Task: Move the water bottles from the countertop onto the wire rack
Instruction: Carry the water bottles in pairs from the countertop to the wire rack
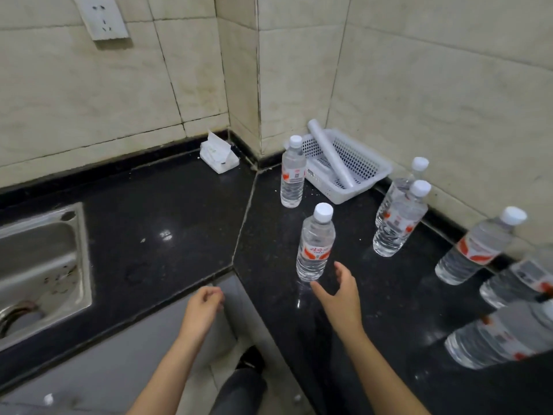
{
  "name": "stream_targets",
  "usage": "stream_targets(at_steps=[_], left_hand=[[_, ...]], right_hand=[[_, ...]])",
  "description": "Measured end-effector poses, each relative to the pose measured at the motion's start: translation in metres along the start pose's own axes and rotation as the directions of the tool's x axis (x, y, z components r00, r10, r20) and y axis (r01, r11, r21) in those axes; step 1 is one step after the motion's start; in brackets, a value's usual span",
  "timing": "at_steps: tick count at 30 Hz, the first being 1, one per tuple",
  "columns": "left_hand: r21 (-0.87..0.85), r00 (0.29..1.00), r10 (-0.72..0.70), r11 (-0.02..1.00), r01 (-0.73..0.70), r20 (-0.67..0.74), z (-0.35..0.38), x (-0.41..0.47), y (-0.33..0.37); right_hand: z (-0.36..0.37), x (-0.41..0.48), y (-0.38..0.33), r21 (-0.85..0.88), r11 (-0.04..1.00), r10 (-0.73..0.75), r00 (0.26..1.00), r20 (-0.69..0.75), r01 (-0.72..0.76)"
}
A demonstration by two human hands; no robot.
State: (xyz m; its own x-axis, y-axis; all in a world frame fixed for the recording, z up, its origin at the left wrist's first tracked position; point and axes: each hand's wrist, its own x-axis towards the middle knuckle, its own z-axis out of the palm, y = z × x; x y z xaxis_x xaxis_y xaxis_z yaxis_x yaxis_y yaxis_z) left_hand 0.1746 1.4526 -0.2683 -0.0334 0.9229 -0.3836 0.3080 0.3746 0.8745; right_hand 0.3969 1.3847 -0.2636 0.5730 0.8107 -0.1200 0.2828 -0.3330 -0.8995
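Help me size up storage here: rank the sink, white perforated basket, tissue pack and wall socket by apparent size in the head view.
1. Steel sink, though cut off by the frame edge.
2. White perforated basket.
3. Wall socket and tissue pack: look alike, socket cropped, so unranked.

Bare hands [341, 298], dark trousers [239, 393] (1 shoe [251, 359]).
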Motion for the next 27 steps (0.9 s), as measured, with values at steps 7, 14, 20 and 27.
stream_targets(at_steps=[7, 14, 20, 27], left_hand=[[0.079, 0.984, 0.026, 0.996, -0.041, 0.174, 0.034, 0.085, 0.044], [0.063, 0.925, 0.142, 0.983, -0.175, 0.352, 0.056, 0.161, 0.093], [0.147, 0.813, 0.269, 0.907, -0.394, 0.517, 0.085, 0.213, 0.133], [0.044, 0.817, 0.355, 0.907, -0.418, 0.454, 0.133, 0.248, 0.170]], right_hand=[[0.027, 0.039, -0.016, 0.082, 0.995, 0.070, 0.986, -0.151, -0.058], [0.052, 0.071, -0.040, 0.234, 0.968, 0.157, 0.942, -0.297, -0.088], [0.057, 0.091, -0.047, 0.226, 0.966, 0.205, 0.896, -0.393, -0.122], [0.059, 0.096, -0.047, 0.261, 0.957, 0.228, 0.876, -0.424, -0.123]])
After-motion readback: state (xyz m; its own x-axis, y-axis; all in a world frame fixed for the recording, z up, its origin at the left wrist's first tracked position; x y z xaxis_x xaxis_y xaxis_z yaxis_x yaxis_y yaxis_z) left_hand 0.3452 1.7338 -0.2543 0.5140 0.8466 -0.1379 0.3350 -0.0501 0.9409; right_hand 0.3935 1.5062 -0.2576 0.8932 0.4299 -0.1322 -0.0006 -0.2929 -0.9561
